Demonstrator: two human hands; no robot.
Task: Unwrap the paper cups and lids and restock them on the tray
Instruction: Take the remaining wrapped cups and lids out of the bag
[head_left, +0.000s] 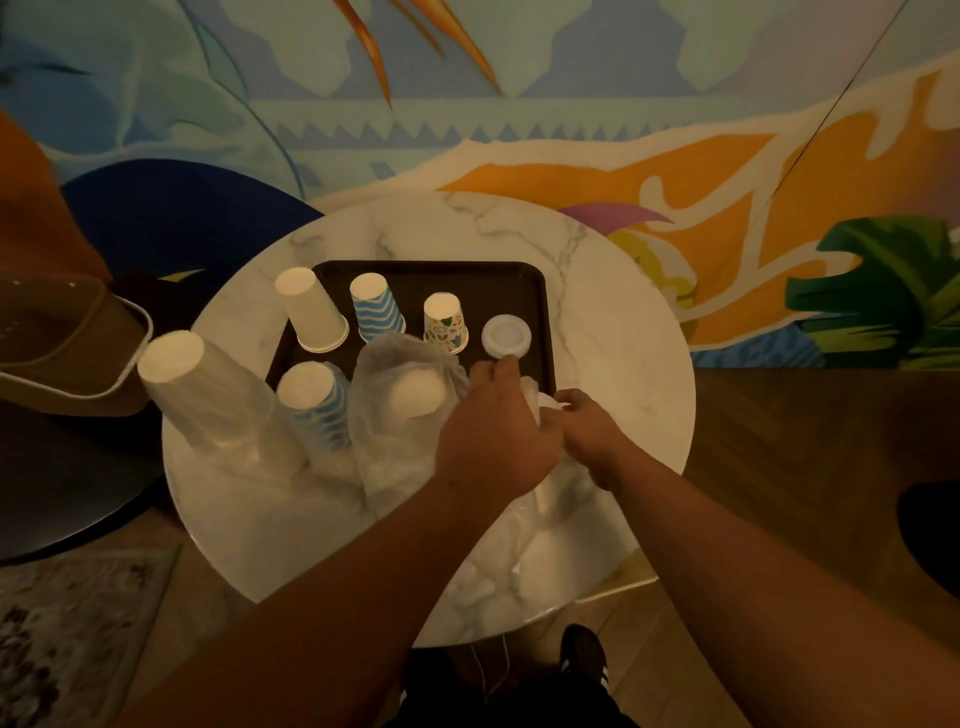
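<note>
Left hand pinched white lid at tray's right edge; right hand gripped plastic wrap near table's front edge; unwrapped cups stood inverted along tray's rear

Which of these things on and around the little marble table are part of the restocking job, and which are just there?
Part of the job:
tray
three unwrapped cups: white, blue zigzag, patterned
lid stack
wrapped cup stacks
lid sleeve, held by left hand and right hand

Just there:
marble table
bin
painted wall
</note>
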